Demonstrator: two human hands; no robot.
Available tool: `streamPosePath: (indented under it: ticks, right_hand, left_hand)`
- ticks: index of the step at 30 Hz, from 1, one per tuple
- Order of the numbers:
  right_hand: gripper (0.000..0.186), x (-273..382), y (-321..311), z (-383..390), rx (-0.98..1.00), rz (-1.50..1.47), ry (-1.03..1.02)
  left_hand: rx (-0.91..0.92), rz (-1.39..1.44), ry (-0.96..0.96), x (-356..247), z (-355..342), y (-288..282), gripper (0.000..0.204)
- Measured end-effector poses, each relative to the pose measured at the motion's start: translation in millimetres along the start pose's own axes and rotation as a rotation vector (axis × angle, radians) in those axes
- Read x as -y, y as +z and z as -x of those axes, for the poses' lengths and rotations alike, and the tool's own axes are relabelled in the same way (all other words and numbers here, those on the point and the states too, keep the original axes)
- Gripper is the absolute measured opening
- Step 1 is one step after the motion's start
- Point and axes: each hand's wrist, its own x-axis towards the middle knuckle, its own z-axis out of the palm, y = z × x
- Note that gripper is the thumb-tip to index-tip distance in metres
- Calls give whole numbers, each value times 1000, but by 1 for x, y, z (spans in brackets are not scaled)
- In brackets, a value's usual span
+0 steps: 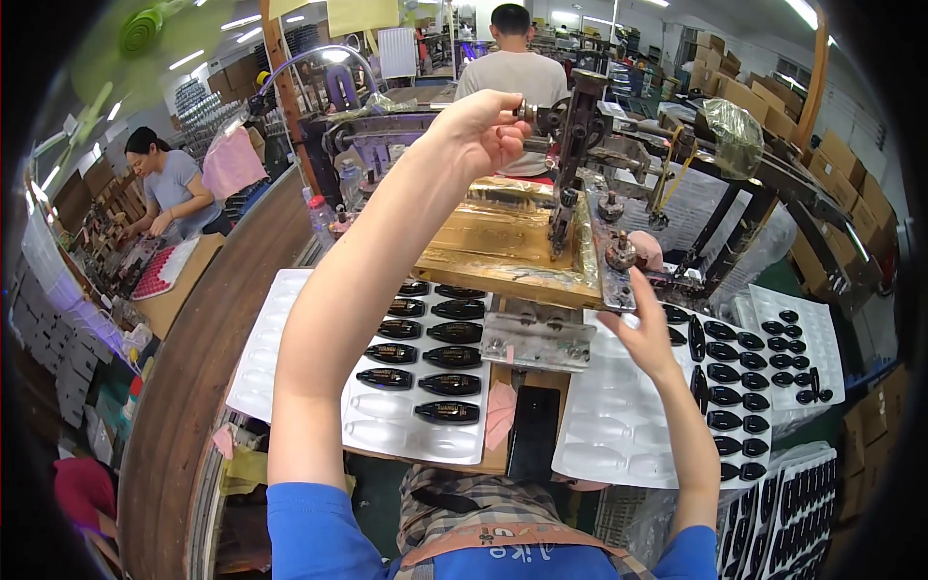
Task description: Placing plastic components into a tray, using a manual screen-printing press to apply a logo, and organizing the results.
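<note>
Nearest us, the blue shirt (314, 532) and the checked apron (474, 507) run along the lower edge, and our left forearm slants up past them across the middle of the view. At its end our left hand (480, 133) is raised, its fingers curled and its thumb and forefinger closed on a dark knob (527, 112) on the upper part of the press. The knob lies at the fingertips, on the right side of that hand, just left of the dark upright arm (582, 121).

Below and to the right of the left hand sits the wooden frame (522, 279), with gold ink (483, 232) smeared over its inside. At the frame's right end is a metal plate (619, 292). Our right hand (646, 333) is at the plate's near end, thumb and forefinger spread wide; we cannot tell whether the fingertips press on it. A stained clamp knob (621, 251) stands just beyond that forefinger.

Under the frame's near edge we see a grey metal jig (538, 343). Left of it lies a white moulded tray (377, 425) with glossy black pieces (449, 413), some bearing gold print; a second white tray (604, 435) with black pieces lies to the right. Between the trays are a pink cloth (500, 411) and a dark phone (534, 430).
</note>
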Motion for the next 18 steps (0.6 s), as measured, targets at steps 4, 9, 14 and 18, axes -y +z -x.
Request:
streamPosePath:
  ticks: [4,9,14,18]
  right_hand:
    - [51,-1,36,-12,205,-186,85]
    - [59,11,50,-24,609,-23,380]
    - [48,-5,38,-5,455,91,101]
    - [33,-81,4,26,121,218,216]
  left_hand:
    - [100,22,-23,7,2,2,20]
    - [58,-18,103,11,32,0,34]
    - [304,-282,426,41,109,-11,46]
    - [685,-678,485,88,154,-56,20]
